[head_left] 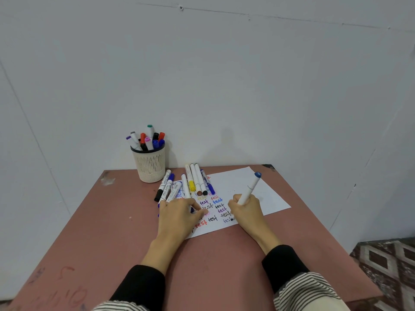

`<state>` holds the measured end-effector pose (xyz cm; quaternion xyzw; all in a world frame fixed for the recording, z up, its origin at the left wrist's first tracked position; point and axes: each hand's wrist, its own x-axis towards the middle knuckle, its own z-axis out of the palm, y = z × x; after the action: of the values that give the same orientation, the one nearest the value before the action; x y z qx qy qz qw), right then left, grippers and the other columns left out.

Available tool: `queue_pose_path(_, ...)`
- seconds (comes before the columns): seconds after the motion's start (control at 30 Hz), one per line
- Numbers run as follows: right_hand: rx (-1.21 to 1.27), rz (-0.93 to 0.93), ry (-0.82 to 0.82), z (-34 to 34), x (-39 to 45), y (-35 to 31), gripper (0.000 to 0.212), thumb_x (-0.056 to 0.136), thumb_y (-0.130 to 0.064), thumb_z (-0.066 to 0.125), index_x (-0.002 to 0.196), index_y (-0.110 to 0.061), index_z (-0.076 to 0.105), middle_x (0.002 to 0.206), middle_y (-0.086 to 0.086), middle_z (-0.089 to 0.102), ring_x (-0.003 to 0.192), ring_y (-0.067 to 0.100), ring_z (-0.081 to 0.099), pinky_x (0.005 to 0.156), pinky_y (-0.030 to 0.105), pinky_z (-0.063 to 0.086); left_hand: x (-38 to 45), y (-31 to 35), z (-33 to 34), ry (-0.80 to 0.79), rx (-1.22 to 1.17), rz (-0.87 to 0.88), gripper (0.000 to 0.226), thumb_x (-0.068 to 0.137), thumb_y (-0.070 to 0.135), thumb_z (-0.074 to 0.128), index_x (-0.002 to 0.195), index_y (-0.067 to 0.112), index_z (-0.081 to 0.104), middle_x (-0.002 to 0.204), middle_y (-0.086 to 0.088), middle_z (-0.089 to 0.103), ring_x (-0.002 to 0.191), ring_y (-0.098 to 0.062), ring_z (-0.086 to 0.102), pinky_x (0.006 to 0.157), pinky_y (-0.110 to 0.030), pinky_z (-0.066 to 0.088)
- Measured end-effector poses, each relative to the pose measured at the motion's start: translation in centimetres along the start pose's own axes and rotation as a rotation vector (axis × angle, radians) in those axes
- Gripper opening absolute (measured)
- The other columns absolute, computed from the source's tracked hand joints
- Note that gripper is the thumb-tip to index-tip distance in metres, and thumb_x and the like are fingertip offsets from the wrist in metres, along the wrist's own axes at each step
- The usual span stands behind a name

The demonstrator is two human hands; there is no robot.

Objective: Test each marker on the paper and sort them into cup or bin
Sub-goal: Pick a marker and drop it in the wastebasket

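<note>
Striped sleeves with black cuffs fill the bottom of the frame, and both forearms reach up over the reddish table [112, 221] toward the middle. At the centre, the right hand [246, 209] is closed around a white marker [248, 190] with a blue end, its tip down on the paper [258, 194], where a faint "test" is being written below many other coloured "test" words. The left hand [179, 213] lies on the paper's left part with its fingers nearly straight, pressing the sheet; a blue piece, maybe a cap, shows under its fingers, but I cannot tell if it is held.

Loose markers [197, 179] lie in a group just above the left hand, partly on the paper. In the upper left of the table stands the cup [149, 164], already full of markers. No bin is visible.

I judge that a marker is light, stiff and smooth, so it can roll on the table. It is best taken at the middle of the barrel, away from the wet tip. The paper is thin and slides easily, so it needs holding.
</note>
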<state>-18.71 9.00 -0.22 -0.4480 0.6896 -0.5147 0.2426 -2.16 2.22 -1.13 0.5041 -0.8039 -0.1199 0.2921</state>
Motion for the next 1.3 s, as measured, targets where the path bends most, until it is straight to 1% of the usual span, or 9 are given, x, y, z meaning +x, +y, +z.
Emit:
queue_pose_path(0.2, 0.009, -0.021, 0.013, -0.2, 0.0, -0.1, 0.040, 0.088, -0.004, 0.054, 0.058, -0.015, 0.029, 0.059, 0.007, 0.032, 0.058, 0.017, 0.034, 0.045, 0.016, 0.028, 0.0, 0.0, 0.1, -0.005, 0.003, 0.004, 0.030, 0.081, 0.063, 0.062, 0.084, 0.034, 0.070, 0.061, 0.017, 0.053, 0.076, -0.003, 0.050, 0.088, -0.031, 0.029)
queue_pose_path(0.33, 0.018, -0.001, 0.020, 0.0, 0.1, 0.2, 0.044, 0.089, -0.004, 0.053, 0.057, -0.018, 0.026, 0.049, -0.007, 0.028, 0.060, 0.017, 0.036, 0.047, 0.019, 0.028, -0.1, 0.0, 0.0, -0.005, 0.005, 0.003, 0.030, 0.081, 0.062, 0.062, 0.084, 0.034, 0.070, 0.059, 0.016, 0.051, 0.074, -0.003, 0.048, 0.086, -0.030, 0.028)
queue_pose_path(0.5, 0.113, -0.025, 0.107, -0.3, 0.1, -0.2, 0.036, 0.091, -0.012, 0.061, 0.060, -0.001, 0.046, 0.057, 0.008, 0.043, 0.042, 0.005, 0.033, 0.043, 0.014, 0.030, -0.1, -0.1, -0.3, -0.002, 0.030, 0.044, 0.028, 0.086, 0.058, 0.059, 0.096, 0.034, 0.068, 0.062, 0.014, 0.052, 0.078, -0.007, 0.049, 0.087, -0.031, 0.030)
queue_pose_path(0.63, 0.276, 0.012, 0.152, -0.4, 0.4, -0.4, 0.041, 0.098, -0.032, 0.053, 0.064, -0.010, 0.050, 0.055, -0.004, 0.046, 0.051, 0.008, 0.040, 0.047, 0.014, 0.034, -0.1, -0.1, -0.4, 0.023, -0.302, 0.052, 0.019, 0.095, 0.036, 0.051, 0.113, 0.028, 0.048, 0.094, 0.008, 0.054, 0.089, -0.002, 0.048, 0.079, -0.026, 0.040)
queue_pose_path(0.77, 0.504, 0.124, 0.136, -0.2, 1.0, -1.2, 0.041, 0.100, -0.045, 0.041, 0.070, -0.017, 0.038, 0.052, -0.005, 0.031, 0.045, 0.007, 0.027, 0.041, 0.016, 0.024, 0.3, -0.5, 0.0, 0.064, -0.440, 0.078, 0.012, 0.102, 0.018, 0.029, 0.092, 0.023, 0.035, 0.098, 0.005, 0.041, 0.089, -0.001, 0.040, 0.076, -0.019, 0.033)
queue_pose_path(0.97, 0.665, 0.163, 0.095, 2.1, 2.4, -2.3, 0.035, 0.094, -0.046, 0.054, 0.080, -0.016, 0.045, 0.056, -0.003, 0.034, 0.044, 0.006, 0.028, 0.040, 0.017, 0.025, 1.8, -1.5, -0.4, 0.126, -0.513, 0.104, 0.016, 0.100, 0.010, 0.046, 0.106, 0.019, 0.058, 0.106, 0.006, 0.052, 0.098, 0.013, 0.046, 0.081, 0.000, 0.032)
queue_pose_path(1.07, 0.754, 0.131, -0.019, 3.3, 3.1, -2.8, 0.031, 0.094, -0.041, 0.055, 0.095, -0.010, 0.057, 0.064, 0.001, 0.049, 0.049, 0.008, 0.036, 0.046, 0.020, 0.033, 2.5, -2.0, -1.0, 0.143, -0.582, 0.081, 0.026, 0.099, 0.018, 0.052, 0.122, 0.023, 0.062, 0.102, 0.016, 0.062, 0.095, 0.011, 0.054, 0.078, -0.004, 0.038)
queue_pose_path(1.2, 0.937, 0.212, -0.089, 4.2, 4.0, -3.2, 0.042, 0.100, -0.034, 0.043, 0.097, -0.002, 0.069, 0.081, 0.017, 0.069, 0.052, 0.014, 0.046, 0.055, 0.026, 0.040, 3.1, -2.6, -1.3, 0.136, -0.526, 0.070, 0.039, 0.102, 0.018, 0.043, 0.140, 0.021, 0.047, 0.121, 0.008, 0.055, 0.123, -0.003, 0.044, 0.101, -0.016, 0.033)
queue_pose_path(1.3, 0.936, 0.226, -0.047, 4.4, 4.5, -3.2, 0.031, 0.098, -0.024, 0.044, 0.084, -0.003, 0.062, 0.068, 0.016, 0.066, 0.043, 0.013, 0.039, 0.049, 0.023, 0.034, 3.5, -3.0, -1.1, 0.069, -0.573, 0.026, 0.043, 0.104, 0.020, 0.039, 0.147, 0.020, 0.037, 0.147, 0.001, 0.041, 0.136, -0.005, 0.033, 0.114, -0.024, 0.028)
